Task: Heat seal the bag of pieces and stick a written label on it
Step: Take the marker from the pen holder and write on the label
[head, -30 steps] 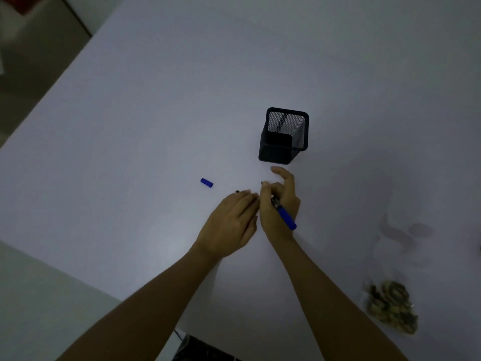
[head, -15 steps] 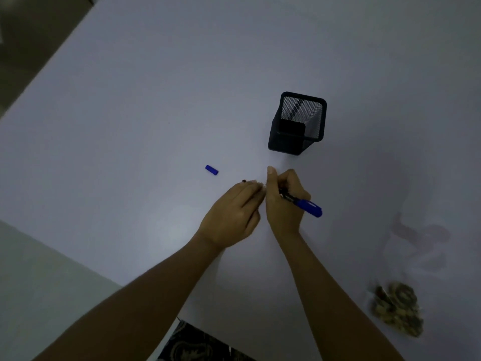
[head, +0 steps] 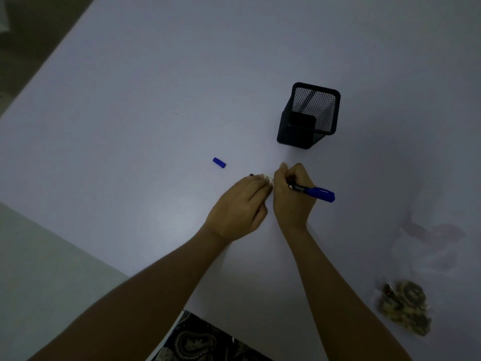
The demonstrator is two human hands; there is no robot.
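Two bare hands are meeting in the middle of a big white desk (head: 130, 100). The right hand (head: 292, 194) is curling its grip tight around a blue pen (head: 312, 191). The back end of the pen is sticking out to the right, and its tip is hiding under the fingers. The left hand (head: 240, 204) is lying flat with its palm down, and its fingertips are pressing on a little white label (head: 268, 177). Its grip is not wrapping around anything. Only a small edge of the label is peeking out between the two hands, so any writing on it is too small to read.

A small blue pen cap (head: 219, 162) is lying on the desk just to the left of the hands, not touching them. A black mesh pen holder (head: 308, 117) is standing upright behind the right hand, a little way off.

The bag of pieces (head: 402, 310) is sitting far off at the right, near the front edge of the desk, well apart from both hands. It is looking blurry, with brown and tan bits inside. Some patterned dark cloth (head: 197, 340) is showing at the bottom, below the desk edge.
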